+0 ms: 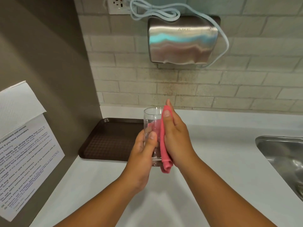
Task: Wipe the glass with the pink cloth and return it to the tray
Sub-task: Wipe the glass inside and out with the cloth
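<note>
Spanning the scene below you is the white counter [213, 161], backed by a tiled wall [246, 79] carrying a steel hand dryer [182, 40]. A steel sink [282, 153] sits at your right; a printed notice [24, 161] hangs at your left. The brown tray [108, 140] lies in the back-left corner, partly hidden behind your hands. Your left hand [141, 154] wraps the glass [152, 128], fingers curled around its lower half, holding it upright above the counter, in front of the tray. Your right hand [177, 136] presses the pink cloth [164, 141] flat against the glass's right side, fingers together.
</note>
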Available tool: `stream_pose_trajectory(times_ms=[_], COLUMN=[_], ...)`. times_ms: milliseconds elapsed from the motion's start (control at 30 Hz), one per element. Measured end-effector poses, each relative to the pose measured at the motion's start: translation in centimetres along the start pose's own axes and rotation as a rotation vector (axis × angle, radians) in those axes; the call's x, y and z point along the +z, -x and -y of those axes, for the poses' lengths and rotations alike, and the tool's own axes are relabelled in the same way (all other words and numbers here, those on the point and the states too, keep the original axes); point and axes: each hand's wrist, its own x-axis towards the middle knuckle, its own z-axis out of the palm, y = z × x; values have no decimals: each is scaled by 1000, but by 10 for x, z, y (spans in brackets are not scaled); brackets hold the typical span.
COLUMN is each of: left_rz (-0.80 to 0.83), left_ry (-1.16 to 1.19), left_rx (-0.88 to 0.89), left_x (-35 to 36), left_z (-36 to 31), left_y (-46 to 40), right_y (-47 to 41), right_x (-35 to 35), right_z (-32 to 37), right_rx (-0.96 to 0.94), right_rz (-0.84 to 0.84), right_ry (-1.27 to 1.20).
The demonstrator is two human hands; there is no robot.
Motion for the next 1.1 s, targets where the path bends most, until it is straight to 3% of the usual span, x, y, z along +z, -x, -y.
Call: stream_pose_trajectory(times_ms=[200,400,533,733,1100], left_rz=[-35,-93,-73,-9,-43], left_ry=[12,37,-13,-34,-44], left_rx=[17,-46,-96,-65,-8], left_x=[0,-3,-3,4,7], left_z=[-1,-4,-4,-3,6], left_y=[3,-1,2,4,5], right_y=[0,27,28,-5,-11], right_x=[-1,7,9,3,-3], right_z=[-10,-19,-15,8,4], right_rx=[64,-13,-51,-107,-78], right_rz=[-14,204,237,42,-50], right_ry=[-74,97,256,289,226])
